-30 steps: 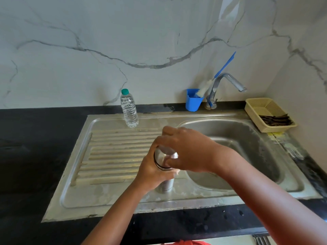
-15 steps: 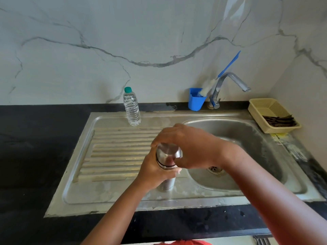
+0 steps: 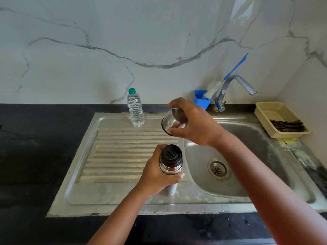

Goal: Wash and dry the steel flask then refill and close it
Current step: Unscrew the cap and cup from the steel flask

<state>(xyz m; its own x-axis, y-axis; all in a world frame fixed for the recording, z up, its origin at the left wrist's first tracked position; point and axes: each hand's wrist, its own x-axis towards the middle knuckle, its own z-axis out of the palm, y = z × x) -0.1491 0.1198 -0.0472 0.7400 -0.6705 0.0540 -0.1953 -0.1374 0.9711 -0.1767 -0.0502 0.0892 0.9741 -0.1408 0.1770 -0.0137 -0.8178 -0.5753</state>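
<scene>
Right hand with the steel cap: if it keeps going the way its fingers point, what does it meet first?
Probably the water bottle. The right hand holds the steel cap, fingers pointing left toward it above the drainboard. Depth is unclear; it could pass in front.

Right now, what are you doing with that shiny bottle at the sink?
A person stands at a steel sink. The left hand grips the steel flask upright on the drainboard. The right hand holds the flask's steel cup lid up above it. The black inner stopper is still on. A water bottle stands behind.
</scene>
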